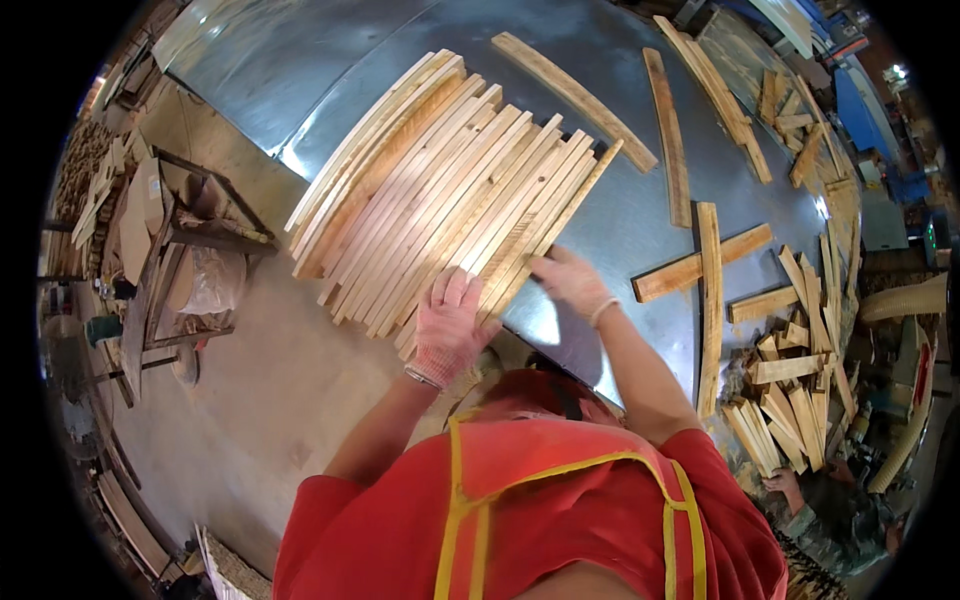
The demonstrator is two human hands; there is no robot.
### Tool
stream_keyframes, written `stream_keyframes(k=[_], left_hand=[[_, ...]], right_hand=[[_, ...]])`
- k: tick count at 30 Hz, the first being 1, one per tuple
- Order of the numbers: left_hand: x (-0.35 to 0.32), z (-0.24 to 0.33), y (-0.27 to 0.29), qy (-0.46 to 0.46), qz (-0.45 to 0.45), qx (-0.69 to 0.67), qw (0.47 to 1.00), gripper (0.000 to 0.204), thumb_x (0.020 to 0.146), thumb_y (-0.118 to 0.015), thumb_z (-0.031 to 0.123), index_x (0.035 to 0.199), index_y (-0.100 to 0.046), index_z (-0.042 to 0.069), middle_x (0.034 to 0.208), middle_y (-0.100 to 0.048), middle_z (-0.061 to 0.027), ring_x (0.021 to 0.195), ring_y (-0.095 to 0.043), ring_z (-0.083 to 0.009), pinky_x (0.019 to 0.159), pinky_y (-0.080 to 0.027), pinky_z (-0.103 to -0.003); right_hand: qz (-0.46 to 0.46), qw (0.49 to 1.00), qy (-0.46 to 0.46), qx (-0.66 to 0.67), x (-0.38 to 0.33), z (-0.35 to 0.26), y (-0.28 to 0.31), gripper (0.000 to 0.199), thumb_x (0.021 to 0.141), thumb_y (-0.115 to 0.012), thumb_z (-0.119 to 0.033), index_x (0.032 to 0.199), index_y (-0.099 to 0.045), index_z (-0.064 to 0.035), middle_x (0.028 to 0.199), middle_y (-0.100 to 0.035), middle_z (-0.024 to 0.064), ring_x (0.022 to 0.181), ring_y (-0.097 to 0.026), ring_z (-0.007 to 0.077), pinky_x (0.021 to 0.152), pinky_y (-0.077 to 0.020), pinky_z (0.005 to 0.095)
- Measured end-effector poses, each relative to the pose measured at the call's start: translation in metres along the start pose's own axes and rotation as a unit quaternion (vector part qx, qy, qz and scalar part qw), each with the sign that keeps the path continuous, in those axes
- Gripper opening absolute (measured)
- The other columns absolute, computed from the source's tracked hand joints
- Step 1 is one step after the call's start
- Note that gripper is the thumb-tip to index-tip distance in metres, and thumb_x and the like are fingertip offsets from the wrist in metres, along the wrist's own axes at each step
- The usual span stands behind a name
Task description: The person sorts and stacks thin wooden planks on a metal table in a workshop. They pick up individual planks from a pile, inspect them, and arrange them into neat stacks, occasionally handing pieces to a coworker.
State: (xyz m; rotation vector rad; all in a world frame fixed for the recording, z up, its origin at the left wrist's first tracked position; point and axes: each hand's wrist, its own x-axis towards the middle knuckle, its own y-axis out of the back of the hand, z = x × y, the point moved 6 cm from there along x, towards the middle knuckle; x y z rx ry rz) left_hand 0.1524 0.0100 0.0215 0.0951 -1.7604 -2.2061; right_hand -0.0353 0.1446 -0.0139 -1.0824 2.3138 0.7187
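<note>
Pressing left hand (447,330), right hand (572,282) on slat stack (440,190) edge

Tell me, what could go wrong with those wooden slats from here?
The row of slats overhangs the metal table edge under the left hand, so the near ends could tip or slide off. The right hand presses rough edges through a thin glove; splinters or pinched fingers seem possible.
</note>
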Motion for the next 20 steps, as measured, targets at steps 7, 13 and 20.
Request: stream_keyframes(k=[7,13,20], left_hand=[[0.003,0.014,0.000,0.022,-0.044,0.005,0.999,0.074,0.079,-0.080,0.035,0.142,-0.053,0.009,0.141,-0.049,-0.0133,0.140,-0.046,-0.0338,0.116,-0.039,-0.052],[0.053,0.078,-0.012,-0.055,-0.091,-0.083,0.991,0.088,0.081,-0.082,0.041,0.153,-0.046,0.005,0.152,-0.048,-0.0185,0.143,-0.046,-0.0377,0.121,-0.036,-0.053],[0.140,0.141,-0.094,0.226,-0.240,-0.517,0.790,0.113,0.089,-0.081,0.028,0.174,-0.009,0.012,0.169,-0.038,-0.0243,0.143,-0.056,-0.0354,0.112,-0.052,-0.044]], right_hand=[[0.473,0.784,-0.162,-0.367,-0.113,0.155,0.262,0.058,0.083,-0.079,-0.038,0.127,-0.064,-0.0039,0.140,-0.062,0.0261,0.125,-0.062,0.0442,0.105,-0.0498,0.0524],[0.390,0.920,0.018,0.036,-0.098,0.126,0.223,0.057,0.092,-0.081,-0.022,0.137,-0.058,0.0037,0.111,-0.072,0.0139,0.100,-0.068,0.0169,0.085,-0.0564,0.0362],[0.091,0.973,0.168,0.128,0.040,-0.001,0.182,0.100,0.094,-0.077,-0.051,0.168,-0.031,-0.0020,0.151,-0.060,0.0228,0.140,-0.056,0.0252,0.120,-0.0414,0.0372]])
